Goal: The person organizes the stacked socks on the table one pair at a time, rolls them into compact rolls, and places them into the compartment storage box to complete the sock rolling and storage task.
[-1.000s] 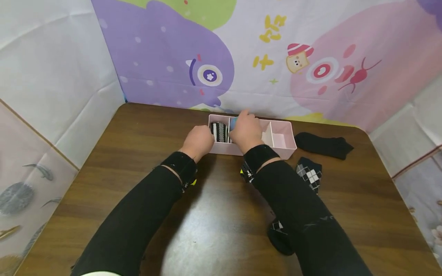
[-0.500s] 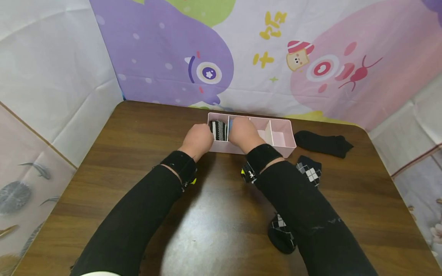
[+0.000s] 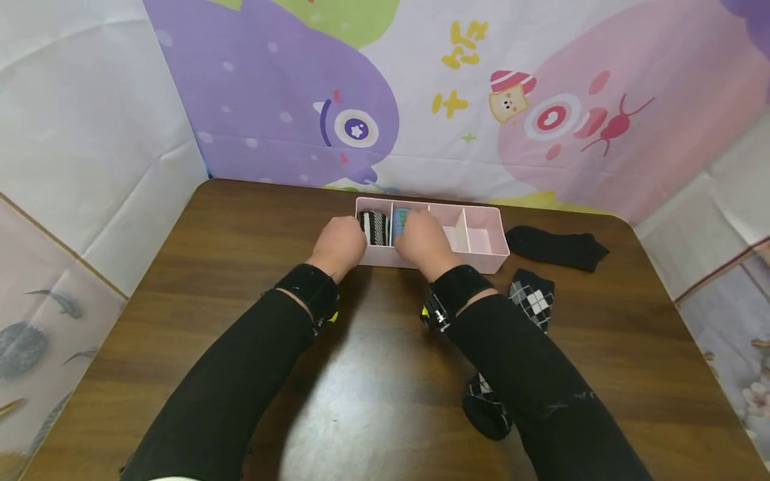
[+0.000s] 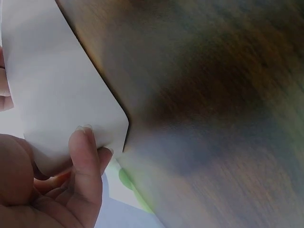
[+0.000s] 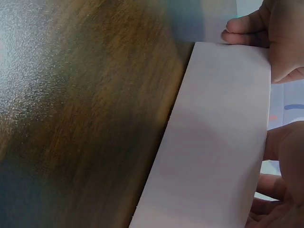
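A pink divided box (image 3: 481, 240) stands at the far side of the brown table (image 3: 240, 220). Its leftmost compartment holds a black-and-white striped sock roll (image 3: 374, 227). My left hand (image 3: 341, 242) grips the box's left end; in the left wrist view its thumb (image 4: 85, 156) lies on the pale box wall (image 4: 57, 95). My right hand (image 3: 424, 242) curls down over a blue-green sock roll (image 3: 400, 218) in the second compartment. In the right wrist view its fingers (image 5: 285, 147) reach over the box wall (image 5: 218, 142). The fingertips are hidden.
A plain black sock (image 3: 556, 246) lies right of the box. An argyle sock (image 3: 532, 300) sits nearer, beside my right forearm, and another argyle sock (image 3: 481, 407) shows under that arm. Cartoon-printed backdrop sheets close in the table's far and side edges.
My right hand has come down and back with the blue-green roll, which now sits lower in the second compartment. My left hand has stayed at the box's left end.
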Tool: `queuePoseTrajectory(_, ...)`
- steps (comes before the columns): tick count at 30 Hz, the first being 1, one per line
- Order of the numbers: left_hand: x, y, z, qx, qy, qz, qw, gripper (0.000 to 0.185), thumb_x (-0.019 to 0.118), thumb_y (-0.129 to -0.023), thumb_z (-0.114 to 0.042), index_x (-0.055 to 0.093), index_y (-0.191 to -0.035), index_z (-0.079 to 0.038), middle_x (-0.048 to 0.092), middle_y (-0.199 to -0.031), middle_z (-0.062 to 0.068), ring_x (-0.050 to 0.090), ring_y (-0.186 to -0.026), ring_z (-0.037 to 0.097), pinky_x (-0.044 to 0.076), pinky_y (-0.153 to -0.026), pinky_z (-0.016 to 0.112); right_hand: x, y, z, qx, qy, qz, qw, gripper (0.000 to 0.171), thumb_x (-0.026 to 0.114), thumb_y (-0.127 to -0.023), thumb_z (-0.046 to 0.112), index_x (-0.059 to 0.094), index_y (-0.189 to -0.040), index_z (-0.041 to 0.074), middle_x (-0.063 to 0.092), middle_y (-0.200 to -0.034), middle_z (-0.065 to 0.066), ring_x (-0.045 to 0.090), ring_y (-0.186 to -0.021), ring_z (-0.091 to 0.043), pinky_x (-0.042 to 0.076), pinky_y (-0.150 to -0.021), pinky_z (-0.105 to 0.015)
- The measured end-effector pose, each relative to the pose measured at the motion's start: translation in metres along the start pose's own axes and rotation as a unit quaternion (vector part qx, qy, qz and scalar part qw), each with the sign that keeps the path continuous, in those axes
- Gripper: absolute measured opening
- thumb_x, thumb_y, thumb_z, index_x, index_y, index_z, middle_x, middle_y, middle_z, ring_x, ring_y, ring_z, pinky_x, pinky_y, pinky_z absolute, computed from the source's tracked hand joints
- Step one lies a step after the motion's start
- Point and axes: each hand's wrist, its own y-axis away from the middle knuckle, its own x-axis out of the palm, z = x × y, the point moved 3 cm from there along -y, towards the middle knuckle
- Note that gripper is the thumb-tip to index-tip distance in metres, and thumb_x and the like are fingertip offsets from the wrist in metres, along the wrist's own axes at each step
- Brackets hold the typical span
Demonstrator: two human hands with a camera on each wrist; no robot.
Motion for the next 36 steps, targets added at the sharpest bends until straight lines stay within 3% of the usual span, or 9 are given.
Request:
queuePoseTrajectory(6,-0.001,-0.005,0.004,-0.019,0.016,0.001,0.9997,0.032,0.043,-0.099,-0.003,0.073,-0.101,0.007,0.073,-0.107,0.019,0.070,-0.096,0.032,0.056,-0.087,0.045,0.006,-0.004,-0.003,0.003,-0.017,-0.011,1.000,0.039,0.065,-0.096,0.018,0.061,-0.123,-0.010,0.060,-0.117,-0.021,0.059,-0.101,-0.032,0.051,-0.092,-0.044)
queuePoseTrajectory(13,-0.002,-0.017,0.011,-0.034,0.035,-0.010,0.9988,0.034,0.042,-0.100,-0.004,0.074,-0.097,0.006,0.073,-0.105,0.019,0.070,-0.096,0.033,0.056,-0.086,0.045,0.010,-0.013,-0.002,-0.014,-0.028,-0.050,0.998,0.018,0.061,-0.097,0.013,0.065,-0.100,-0.004,0.058,-0.110,-0.020,0.056,-0.095,-0.031,0.050,-0.086,-0.043)
queuePoseTrajectory(22,-0.004,-0.028,0.013,-0.053,0.035,0.004,0.9980,0.035,0.040,-0.101,-0.005,0.074,-0.100,0.004,0.072,-0.111,0.019,0.069,-0.100,0.033,0.055,-0.089,0.045,0.013,-0.021,-0.003,-0.005,-0.029,-0.054,0.998,0.026,0.057,-0.099,0.014,0.066,-0.112,-0.006,0.057,-0.118,-0.021,0.057,-0.099,-0.032,0.051,-0.088,-0.044)
queuePoseTrajectory(26,-0.007,-0.025,0.013,-0.050,0.031,0.011,0.9982,0.034,0.040,-0.100,-0.007,0.072,-0.101,0.005,0.071,-0.112,0.020,0.068,-0.100,0.033,0.055,-0.088,0.046,0.010,-0.020,0.001,-0.008,-0.034,-0.036,0.999,0.038,0.055,-0.105,0.023,0.059,-0.128,-0.007,0.057,-0.125,-0.022,0.058,-0.110,-0.036,0.049,-0.096,-0.046)
queuePoseTrajectory(29,-0.011,-0.020,0.018,-0.055,0.038,0.013,0.9977,0.034,0.041,-0.103,-0.015,0.068,-0.107,0.005,0.070,-0.110,0.021,0.067,-0.098,0.034,0.055,-0.087,0.047,0.000,-0.014,0.004,-0.011,-0.055,-0.024,0.998,0.048,0.053,-0.108,0.031,0.051,-0.139,-0.005,0.059,-0.129,-0.021,0.059,-0.116,-0.035,0.047,-0.100,-0.047)
queuePoseTrajectory(32,-0.016,-0.016,0.022,-0.058,0.045,-0.009,0.9972,0.041,0.042,-0.106,-0.027,0.061,-0.122,0.006,0.066,-0.116,0.022,0.066,-0.104,0.035,0.053,-0.089,0.049,-0.016,0.001,0.004,-0.014,-0.079,-0.022,0.997,0.053,0.055,-0.107,0.035,0.049,-0.144,-0.002,0.060,-0.130,-0.018,0.059,-0.113,-0.031,0.048,-0.097,-0.046)
queuePoseTrajectory(34,-0.021,-0.011,0.020,-0.047,0.048,-0.030,0.9972,0.046,0.045,-0.107,-0.032,0.057,-0.130,0.006,0.066,-0.120,0.021,0.065,-0.108,0.035,0.052,-0.091,0.050,-0.028,0.017,0.001,-0.025,-0.086,-0.019,0.996,0.058,0.059,-0.105,0.036,0.046,-0.148,0.000,0.060,-0.133,-0.017,0.059,-0.113,-0.030,0.048,-0.097,-0.046)
queuePoseTrajectory(36,-0.024,-0.005,0.012,-0.016,0.049,-0.047,0.9975,0.045,0.049,-0.105,-0.031,0.057,-0.132,0.004,0.065,-0.124,0.019,0.064,-0.111,0.034,0.052,-0.093,0.050,-0.039,0.036,-0.004,-0.039,-0.087,-0.016,0.995,0.059,0.063,-0.102,0.035,0.048,-0.147,0.000,0.059,-0.134,-0.017,0.059,-0.116,-0.031,0.047,-0.099,-0.047)
